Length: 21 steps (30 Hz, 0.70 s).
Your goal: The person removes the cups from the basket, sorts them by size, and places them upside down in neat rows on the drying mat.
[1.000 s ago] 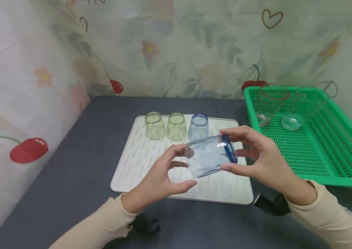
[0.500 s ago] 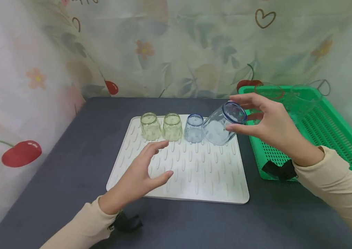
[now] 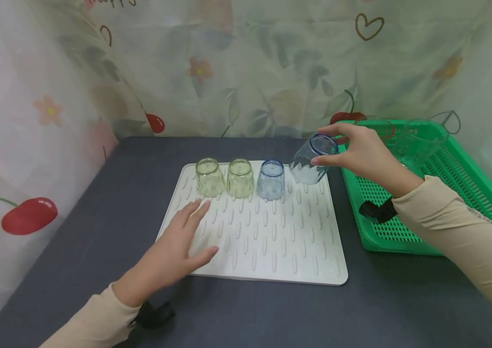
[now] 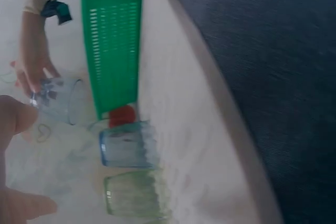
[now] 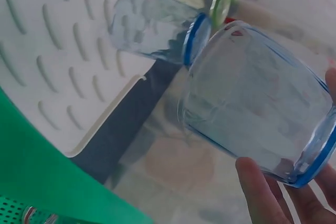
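- Head view: right hand [image 3: 361,152] grips a tilted blue-tinted glass [image 3: 304,166].
- Left hand [image 3: 165,256], fingers loosely spread, is near the white mat [image 3: 272,261].
- Beyond the left hand, two green glasses [image 3: 240,181] stand.

I see two green glass tumblers [image 3: 209,179] [image 3: 240,179] left of a blue glass tumbler [image 3: 271,181] on the white rectangular mat [image 3: 267,246], right of which sits a green plastic basket [image 3: 398,245].

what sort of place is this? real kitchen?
Probably a staged tabletop workspace rather than a working kitchen: a dark table with printed floral sheeting behind it, a white ridged mat bearing three glasses.
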{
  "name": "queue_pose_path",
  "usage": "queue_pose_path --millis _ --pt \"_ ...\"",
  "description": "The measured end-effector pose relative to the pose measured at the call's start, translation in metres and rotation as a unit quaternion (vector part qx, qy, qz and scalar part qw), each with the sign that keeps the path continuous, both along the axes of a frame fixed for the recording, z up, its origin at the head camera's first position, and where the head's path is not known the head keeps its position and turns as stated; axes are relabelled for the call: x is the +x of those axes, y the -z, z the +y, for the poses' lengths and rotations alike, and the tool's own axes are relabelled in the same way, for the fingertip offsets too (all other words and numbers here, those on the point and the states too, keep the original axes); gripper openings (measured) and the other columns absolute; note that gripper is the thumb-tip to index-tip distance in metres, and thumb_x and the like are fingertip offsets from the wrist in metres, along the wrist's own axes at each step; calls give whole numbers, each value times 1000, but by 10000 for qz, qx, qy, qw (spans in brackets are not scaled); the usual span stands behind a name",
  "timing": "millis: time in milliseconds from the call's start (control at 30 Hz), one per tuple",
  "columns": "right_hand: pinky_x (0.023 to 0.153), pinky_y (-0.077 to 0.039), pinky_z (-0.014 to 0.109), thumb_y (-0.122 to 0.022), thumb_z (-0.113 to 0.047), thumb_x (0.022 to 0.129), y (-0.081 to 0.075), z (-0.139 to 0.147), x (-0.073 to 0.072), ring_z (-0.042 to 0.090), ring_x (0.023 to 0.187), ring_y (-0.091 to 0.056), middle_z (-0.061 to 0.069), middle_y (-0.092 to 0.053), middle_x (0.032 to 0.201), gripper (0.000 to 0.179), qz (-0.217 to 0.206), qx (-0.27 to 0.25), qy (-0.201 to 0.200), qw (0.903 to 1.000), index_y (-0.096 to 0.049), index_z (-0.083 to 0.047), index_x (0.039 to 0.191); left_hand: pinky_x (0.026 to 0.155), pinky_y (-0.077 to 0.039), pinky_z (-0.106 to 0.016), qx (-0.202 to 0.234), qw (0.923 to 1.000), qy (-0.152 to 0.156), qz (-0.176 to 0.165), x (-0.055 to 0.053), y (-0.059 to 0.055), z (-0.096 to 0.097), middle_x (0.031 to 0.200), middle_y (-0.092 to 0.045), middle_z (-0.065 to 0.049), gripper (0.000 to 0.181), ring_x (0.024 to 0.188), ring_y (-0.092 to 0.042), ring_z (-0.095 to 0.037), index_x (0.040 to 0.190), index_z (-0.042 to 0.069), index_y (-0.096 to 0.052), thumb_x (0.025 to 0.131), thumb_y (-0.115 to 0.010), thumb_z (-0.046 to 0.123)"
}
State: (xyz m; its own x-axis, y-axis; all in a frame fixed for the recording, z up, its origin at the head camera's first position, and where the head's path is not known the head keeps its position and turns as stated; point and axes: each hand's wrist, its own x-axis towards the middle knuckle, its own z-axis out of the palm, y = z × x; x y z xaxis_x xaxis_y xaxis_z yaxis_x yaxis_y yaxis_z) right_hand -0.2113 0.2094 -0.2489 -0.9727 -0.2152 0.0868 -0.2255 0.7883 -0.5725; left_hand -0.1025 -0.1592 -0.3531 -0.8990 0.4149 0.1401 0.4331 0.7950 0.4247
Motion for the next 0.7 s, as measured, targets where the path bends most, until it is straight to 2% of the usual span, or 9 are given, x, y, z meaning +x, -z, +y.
queue_pose_path --millis 200,300,467,700 --pt "89 -47 50 -80 -48 75 9 -3 -20 34 121 -53 13 -52 138 76 -319 169 -112 9993 -53 -13 137 108 -20 -70 -754 9971 -56 -120 -1 21 -5 158 -19 -23 93 145 -17 -43 155 10 -22 85 -69 49" --pt "93 -45 51 -81 -44 75 13 -5 -29 32 119 -53 14 -53 138 74 -410 352 -195 9983 -54 -11 136 103 -22 -74 -958 9952 -118 -145 0 28 -6 157 -20 -26 94 144 -19 -46 154 9 -25 83 -71 49" --pt "99 -42 51 -81 -36 77 22 -10 -39 32 124 -49 16 -52 141 70 -640 599 -288 9957 -54 -8 135 100 -21 -76 -1160 9919 -234 -466 2 35 -5 156 -17 -29 95 143 -18 -49 154 7 -25 82 -72 49" --pt "100 -42 53 -81 -33 78 32 -18 -47 36 127 -45 19 -49 142 69 -878 847 -320 9920 -53 -6 136 100 -18 -78 -1269 9874 -296 -901 1 41 -7 157 -12 -31 94 143 -14 -50 154 7 -23 84 -71 48"
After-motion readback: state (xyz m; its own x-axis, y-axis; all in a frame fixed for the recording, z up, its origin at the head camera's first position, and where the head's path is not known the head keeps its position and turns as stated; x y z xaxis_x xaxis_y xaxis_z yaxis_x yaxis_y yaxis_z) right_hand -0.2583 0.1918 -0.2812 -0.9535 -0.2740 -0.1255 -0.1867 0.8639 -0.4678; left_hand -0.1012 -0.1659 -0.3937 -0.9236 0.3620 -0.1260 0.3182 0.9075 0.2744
